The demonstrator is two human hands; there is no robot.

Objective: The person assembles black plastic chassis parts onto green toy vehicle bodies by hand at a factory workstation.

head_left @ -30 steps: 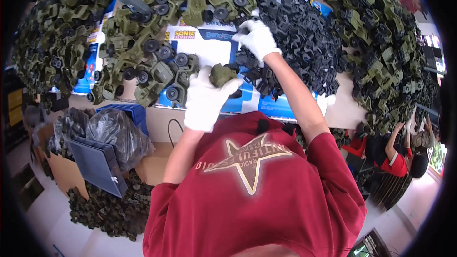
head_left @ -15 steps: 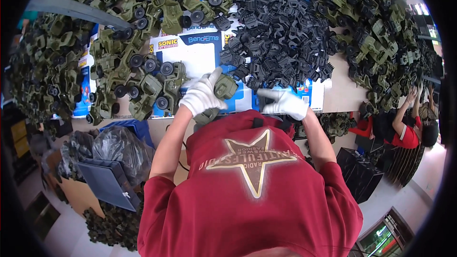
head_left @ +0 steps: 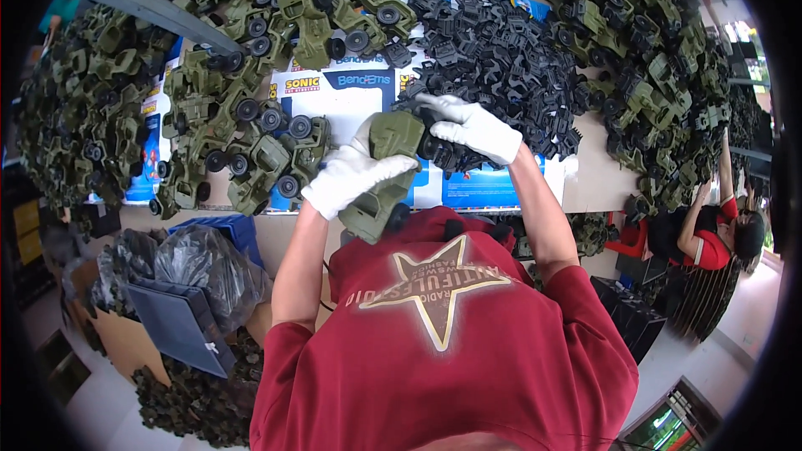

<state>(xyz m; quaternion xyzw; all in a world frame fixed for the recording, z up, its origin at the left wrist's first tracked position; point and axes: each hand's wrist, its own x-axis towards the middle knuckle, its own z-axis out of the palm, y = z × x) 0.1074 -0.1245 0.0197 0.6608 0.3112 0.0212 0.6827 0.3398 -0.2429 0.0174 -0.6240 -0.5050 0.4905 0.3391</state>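
My left hand (head_left: 351, 177), in a white glove, is closed around an olive-green toy jeep (head_left: 394, 135), tilted above the table edge in front of my chest. A black wheel shows at its lower end. My right hand (head_left: 480, 132), also gloved in white, is at the jeep's upper right side. Its thumb and fingers are bent around a small black plastic part (head_left: 408, 103), whose exact shape is partly hidden. Right behind this hand lies a heap of similar black plastic parts (head_left: 489, 42).
Olive toy jeeps (head_left: 313, 21) are piled at the left and back, and another jeep pile (head_left: 660, 75) stands at the right. Printed cardboard (head_left: 322, 104) covers the tabletop. A grey bar (head_left: 150, 8) crosses the upper left. Bagged bins (head_left: 200, 267) stand lower left; a co-worker (head_left: 718, 234) is at the far right.
The left hand has turned the jeep so that more of it shows. My right hand has moved up and left, from near the table edge to the jeep's upper side.
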